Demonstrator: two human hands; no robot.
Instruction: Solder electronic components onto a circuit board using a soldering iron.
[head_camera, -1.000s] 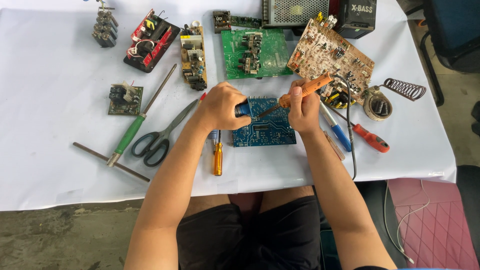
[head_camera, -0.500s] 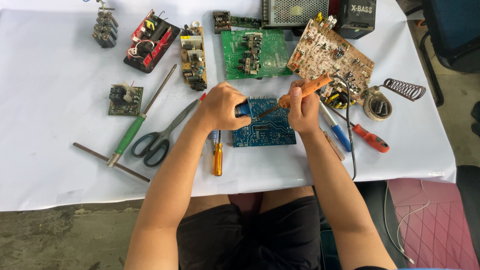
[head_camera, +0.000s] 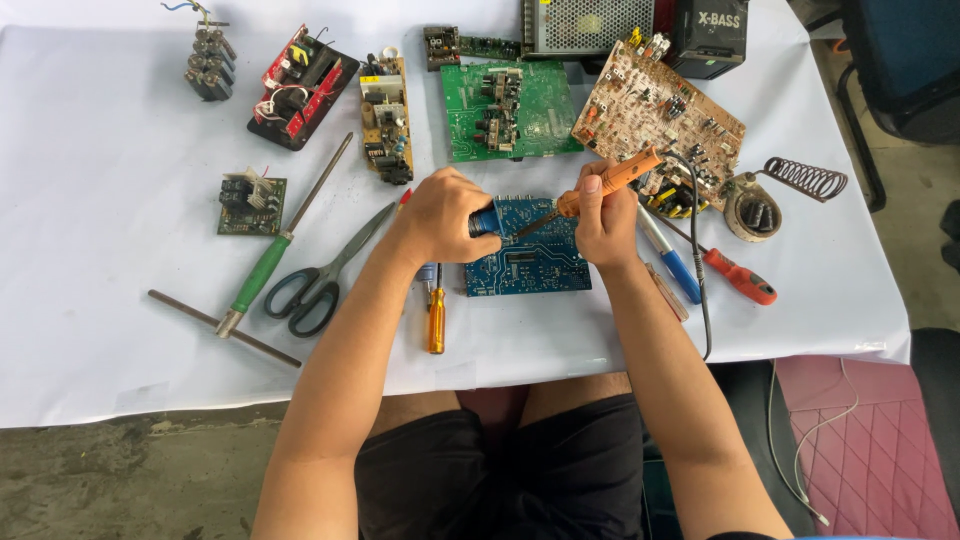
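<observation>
Both hands are clamped: left hand (head_camera: 442, 215) on a blue tool (head_camera: 487, 221), right hand (head_camera: 606, 217) on the orange soldering iron (head_camera: 610, 181), above the thin, stiff, fragile blue circuit board (head_camera: 528, 262) near the table's front edge, best held by its edges

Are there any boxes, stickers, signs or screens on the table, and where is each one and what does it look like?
Black box: far edge of the table, right of middle; dark and boxy, with pale lettering on its front.
Metal case: just left of the black box; grey, with a mesh of small holes.
No screens, signs or paper packages show; the rest is bare circuit boards and tools.
</observation>
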